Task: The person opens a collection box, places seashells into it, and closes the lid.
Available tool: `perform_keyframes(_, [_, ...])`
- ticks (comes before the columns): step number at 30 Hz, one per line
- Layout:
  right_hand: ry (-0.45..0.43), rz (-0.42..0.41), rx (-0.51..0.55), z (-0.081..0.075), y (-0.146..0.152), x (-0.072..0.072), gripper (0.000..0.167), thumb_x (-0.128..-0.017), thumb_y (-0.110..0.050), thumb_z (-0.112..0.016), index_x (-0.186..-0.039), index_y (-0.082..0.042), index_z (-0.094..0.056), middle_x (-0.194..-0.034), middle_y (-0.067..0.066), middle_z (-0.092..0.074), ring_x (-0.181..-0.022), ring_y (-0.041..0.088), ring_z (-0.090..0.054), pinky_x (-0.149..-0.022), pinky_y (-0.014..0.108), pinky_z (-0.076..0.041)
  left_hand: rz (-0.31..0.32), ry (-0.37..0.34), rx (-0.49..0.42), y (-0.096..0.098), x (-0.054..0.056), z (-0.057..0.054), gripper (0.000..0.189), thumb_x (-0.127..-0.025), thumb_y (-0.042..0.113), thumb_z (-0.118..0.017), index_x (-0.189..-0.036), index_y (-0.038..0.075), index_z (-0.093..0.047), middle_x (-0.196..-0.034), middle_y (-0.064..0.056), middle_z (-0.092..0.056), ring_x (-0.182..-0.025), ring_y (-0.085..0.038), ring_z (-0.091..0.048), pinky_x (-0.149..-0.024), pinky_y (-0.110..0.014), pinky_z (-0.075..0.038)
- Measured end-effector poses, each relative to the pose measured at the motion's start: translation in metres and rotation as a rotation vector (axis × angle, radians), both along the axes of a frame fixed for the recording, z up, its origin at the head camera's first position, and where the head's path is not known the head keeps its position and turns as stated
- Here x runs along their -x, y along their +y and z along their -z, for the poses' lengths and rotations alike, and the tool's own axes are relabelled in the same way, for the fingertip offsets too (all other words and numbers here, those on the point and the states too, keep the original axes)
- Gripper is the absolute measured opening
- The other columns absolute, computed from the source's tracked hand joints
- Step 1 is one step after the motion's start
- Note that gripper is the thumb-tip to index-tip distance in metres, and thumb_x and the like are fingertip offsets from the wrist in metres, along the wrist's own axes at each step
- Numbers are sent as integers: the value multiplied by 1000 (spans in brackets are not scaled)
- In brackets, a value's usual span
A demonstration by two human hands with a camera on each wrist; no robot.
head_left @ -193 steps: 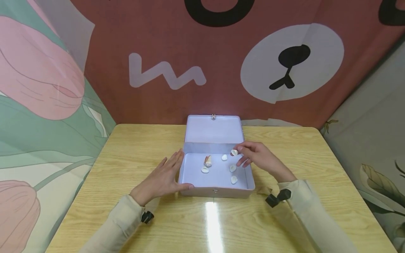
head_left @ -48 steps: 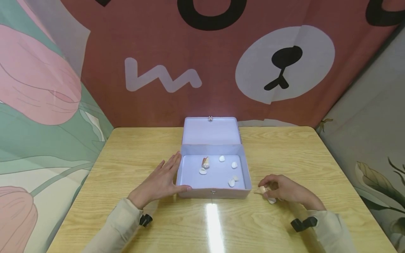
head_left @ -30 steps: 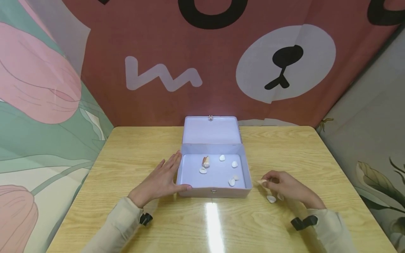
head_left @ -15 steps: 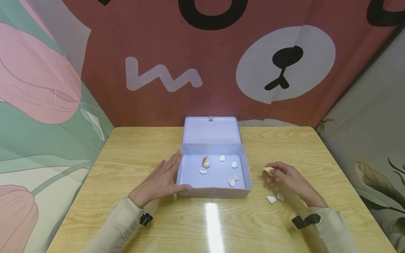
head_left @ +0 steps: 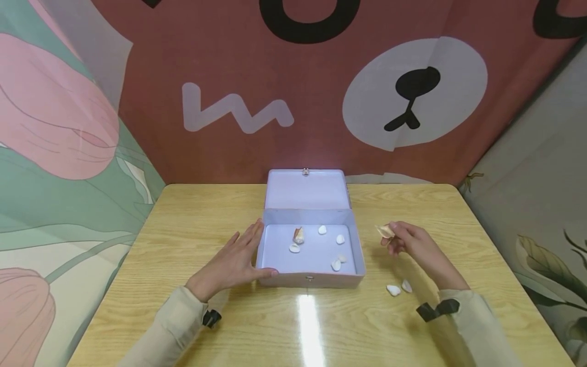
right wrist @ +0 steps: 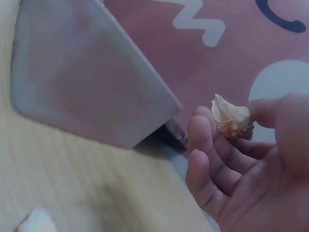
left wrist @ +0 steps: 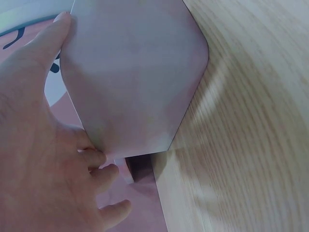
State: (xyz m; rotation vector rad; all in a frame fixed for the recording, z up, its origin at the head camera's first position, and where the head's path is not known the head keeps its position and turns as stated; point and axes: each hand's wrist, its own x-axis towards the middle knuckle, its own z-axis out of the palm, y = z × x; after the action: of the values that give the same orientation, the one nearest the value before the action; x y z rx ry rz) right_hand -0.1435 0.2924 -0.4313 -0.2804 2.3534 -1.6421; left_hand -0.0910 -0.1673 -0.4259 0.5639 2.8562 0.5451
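Note:
My right hand (head_left: 415,244) pinches a cream spiral seashell (right wrist: 231,118) between thumb and fingers, raised over the table to the right of the box. Its pointed tip faces up in the right wrist view. My left hand (head_left: 229,260) rests with spread fingers along the left wall of an opened pale lilac box (head_left: 309,279), thumb on the front rim. Inside lie a brown-and-white spiral shell (head_left: 299,235) and several small white shells, among them one white shell (head_left: 294,248) just below it and another shell (head_left: 340,239) near the right wall.
Two shells lie on the wooden table (head_left: 183,219) right of the box: a white shell (head_left: 393,290) and a greyish shell (head_left: 406,286). The box lid (head_left: 306,189) leans back near a red patterned curtain (head_left: 220,153) behind the table.
The right hand laid a small shell in the box, moved to the shells on the table, and lifted the spiral seashell up and away. The left hand stays on the box.

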Motion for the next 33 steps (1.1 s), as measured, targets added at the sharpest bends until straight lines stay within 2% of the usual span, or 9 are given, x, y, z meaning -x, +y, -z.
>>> perform_keyframes(10, [4,3,14,-19,-24,13,58,-114,-47,-44,-126,7,-60,-92,0,-74,-75,12,-68,-68,34,-60,2,-8,-5,0,-3,1,125,-89,82,-63,-171,3,-10,-182,-12,-6,-169,-34,-15,-135,-65,-17])
perform_keyframes(19, [1,-26,29,-26,-50,24,46,-114,-40,-51,-119,4,-64,-89,-2,-77,-75,11,-71,-67,28,-60,2,-3,-1,-1,-2,-1,126,-88,84,-62,-171,3,-11,-182,-13,-7,-169,-35,-15,-135,-65,-18])
perform_keyframes(26, [-28,-46,-30,-28,-67,28,46,-113,-38,-54,-124,5,-64,-99,17,-76,-75,13,-69,-67,30,-62,3,2,8,-1,-1,0,127,-87,84,-62,-170,2,-12,-181,-14,-8,-168,-35,-16,-135,-65,-18])
perform_keyframes(29, [-31,-53,-80,-29,-72,28,46,-112,-40,-54,-128,2,-65,-104,18,-76,-75,14,-68,-68,33,-63,2,1,7,-1,0,0,127,-87,84,-62,-170,2,-13,-181,-14,-8,-168,-35,-16,-135,-65,-18])
perform_keyframes(33, [-8,-79,-108,-30,-78,29,46,-112,-41,-54,-129,1,-66,-110,25,-77,-75,15,-68,-68,34,-62,2,2,6,-1,0,-1,127,-88,85,-62,-170,2,-13,-181,-13,-7,-169,-35,-16,-135,-65,-18])
